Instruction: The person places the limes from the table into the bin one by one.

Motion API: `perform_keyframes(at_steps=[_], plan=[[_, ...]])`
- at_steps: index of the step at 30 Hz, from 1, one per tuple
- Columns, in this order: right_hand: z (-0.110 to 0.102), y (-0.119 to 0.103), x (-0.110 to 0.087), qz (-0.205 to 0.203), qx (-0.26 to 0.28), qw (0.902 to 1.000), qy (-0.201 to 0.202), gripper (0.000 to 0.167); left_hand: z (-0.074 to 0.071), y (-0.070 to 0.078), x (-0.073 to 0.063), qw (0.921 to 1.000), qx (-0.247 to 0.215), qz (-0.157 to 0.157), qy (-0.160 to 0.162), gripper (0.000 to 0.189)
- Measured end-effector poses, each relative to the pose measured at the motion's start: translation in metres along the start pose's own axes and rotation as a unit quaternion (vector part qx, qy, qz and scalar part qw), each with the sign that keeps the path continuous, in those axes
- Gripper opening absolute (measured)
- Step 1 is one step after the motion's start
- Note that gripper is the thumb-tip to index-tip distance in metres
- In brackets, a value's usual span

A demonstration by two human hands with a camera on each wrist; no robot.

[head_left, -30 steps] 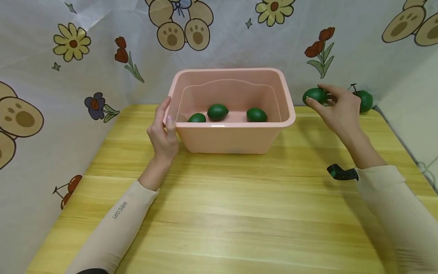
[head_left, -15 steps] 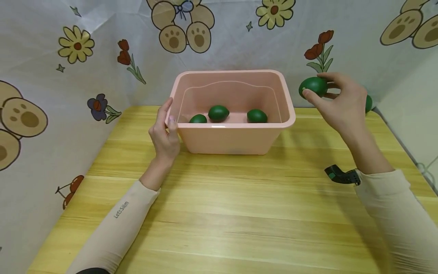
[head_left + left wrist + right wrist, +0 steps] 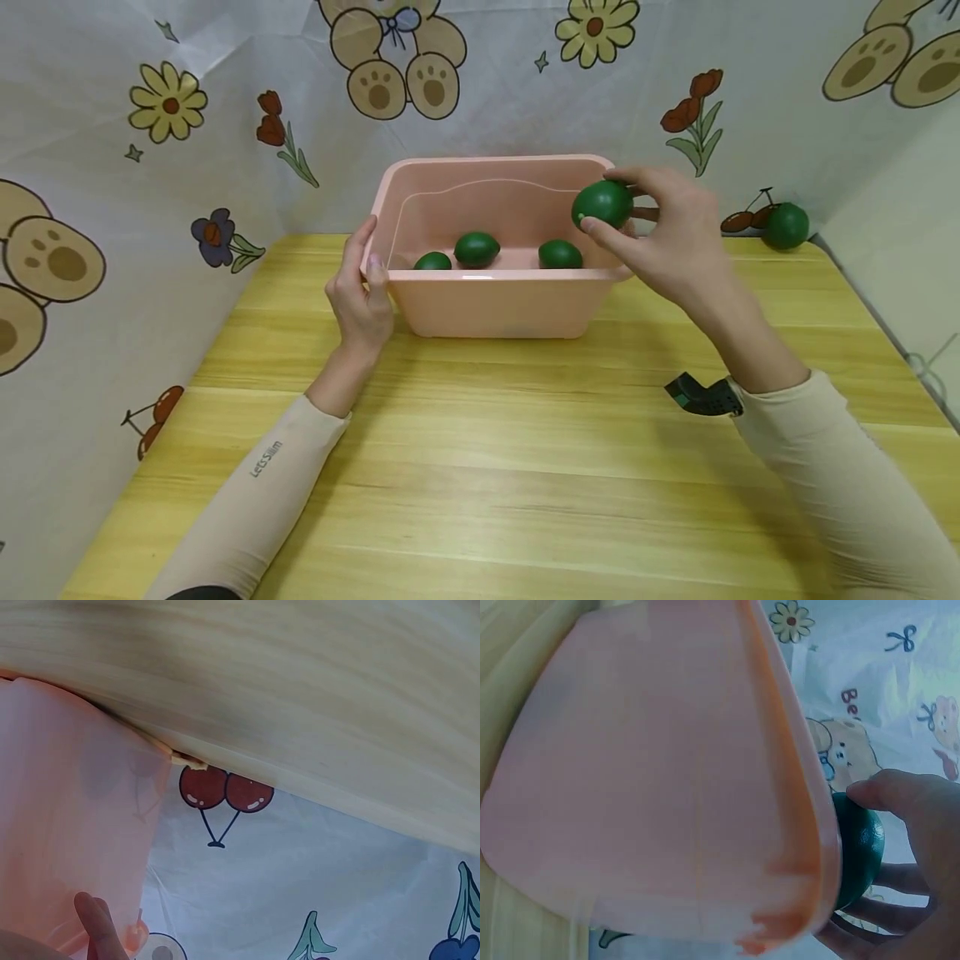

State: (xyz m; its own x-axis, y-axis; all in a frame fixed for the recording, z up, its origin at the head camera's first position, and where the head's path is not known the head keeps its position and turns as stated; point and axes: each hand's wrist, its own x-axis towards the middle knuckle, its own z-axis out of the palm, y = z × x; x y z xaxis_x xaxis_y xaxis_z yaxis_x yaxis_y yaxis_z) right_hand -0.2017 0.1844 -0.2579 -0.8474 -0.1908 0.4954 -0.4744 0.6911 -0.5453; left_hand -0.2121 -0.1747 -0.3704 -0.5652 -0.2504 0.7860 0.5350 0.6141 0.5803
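A pink plastic bin (image 3: pixel 495 304) stands on the table with several green limes inside, among them a middle lime (image 3: pixel 477 249), a right lime (image 3: pixel 560 254) and a partly hidden left lime (image 3: pixel 432 262). My left hand (image 3: pixel 362 296) grips the bin's left rim; its fingers (image 3: pixel 96 922) lie along the side wall in the left wrist view. Over the bin's right rim, my right hand (image 3: pixel 675 233) holds another lime (image 3: pixel 603 204) between thumb and fingers. In the right wrist view that held lime (image 3: pixel 859 851) is partly covered by the bin's rim.
One more green lime (image 3: pixel 786 226) sits at the table's back right corner. Behind the wooden table (image 3: pixel 525 467) hangs a white cloth (image 3: pixel 510 117) printed with flowers and bears. A pale wall rises on the right.
My right hand has lifted the lime from the back right and carried it left to the bin's right rim. The left hand stays on the bin.
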Motion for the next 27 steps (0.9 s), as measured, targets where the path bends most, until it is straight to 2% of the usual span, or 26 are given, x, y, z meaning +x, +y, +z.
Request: perform_keyframes(at_steps=[8, 12, 16, 19, 23, 27], plan=[[0.028, 0.000, 0.023, -0.018, -0.008, 0.9983, -0.056, 0.053, 0.000, -0.002, 0.001, 1.0000, -0.001, 0.001, 0.001, 0.064], [0.032, 0.003, 0.032, -0.022, -0.022, 0.9970, -0.071, 0.052, 0.000, -0.002, 0.001, 1.0000, 0.000, 0.002, 0.001, 0.065], [0.029, 0.007, 0.036, 0.003, -0.030, 0.9956, -0.089, 0.058, 0.001, -0.002, 0.001, 1.0000, 0.001, 0.003, 0.001, 0.065], [0.025, 0.012, 0.035, 0.025, -0.018, 0.9966, -0.076, 0.058, 0.001, -0.001, 0.001, 1.0000, 0.000, 0.004, 0.001, 0.065], [0.019, 0.023, 0.031, 0.040, 0.006, 0.9988, -0.027, 0.053, 0.002, 0.000, 0.001, 1.0000, 0.000, 0.004, 0.000, 0.065], [0.012, 0.040, 0.027, 0.055, 0.000, 0.9985, 0.002, 0.052, 0.001, 0.000, 0.000, 1.0000, 0.002, 0.001, 0.007, 0.064]])
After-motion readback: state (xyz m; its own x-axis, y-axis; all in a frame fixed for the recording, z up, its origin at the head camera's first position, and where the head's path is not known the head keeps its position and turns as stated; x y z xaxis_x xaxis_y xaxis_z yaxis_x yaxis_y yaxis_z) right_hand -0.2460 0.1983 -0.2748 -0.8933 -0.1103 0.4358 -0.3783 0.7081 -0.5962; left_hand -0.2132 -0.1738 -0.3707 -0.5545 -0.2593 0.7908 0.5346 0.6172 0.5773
